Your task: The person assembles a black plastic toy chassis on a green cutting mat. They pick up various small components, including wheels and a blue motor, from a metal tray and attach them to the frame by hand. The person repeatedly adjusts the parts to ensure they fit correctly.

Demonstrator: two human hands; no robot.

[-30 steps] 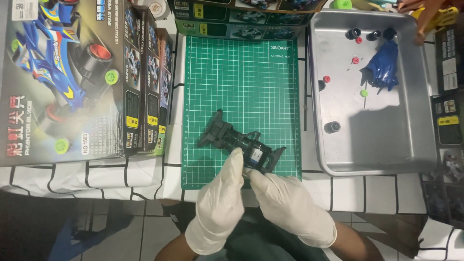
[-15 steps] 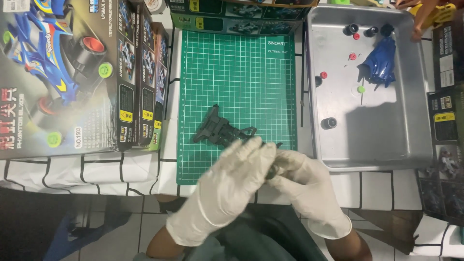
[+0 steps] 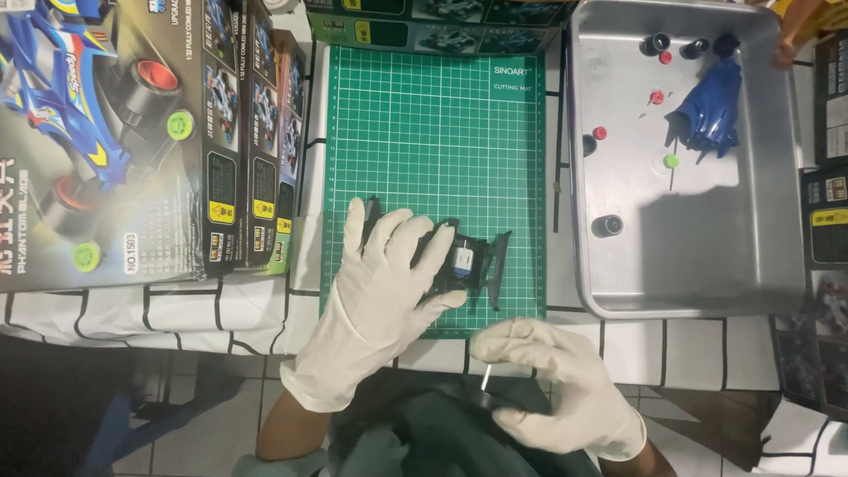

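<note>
A black toy car chassis (image 3: pixel 468 261) with a small silver motor in it lies on the green cutting mat (image 3: pixel 433 132). My left hand (image 3: pixel 380 283), in a white glove, rests over the chassis's left half and holds it down on the mat. My right hand (image 3: pixel 552 371), also gloved, is off the mat near the table's front edge, closed around a small thin metal pin (image 3: pixel 485 378) that points down from its fingers.
A steel tray (image 3: pixel 751 256) at the right holds a blue car body (image 3: pixel 711 106), black wheels and small red and green parts. Toy car boxes (image 3: pixel 115 132) stand at the left and along the back. Another person's hand (image 3: pixel 786 44) shows at the top right.
The chassis has been turned and laid flat under my left hand. My right hand has left it and drawn back to the table edge with a thin pin.
</note>
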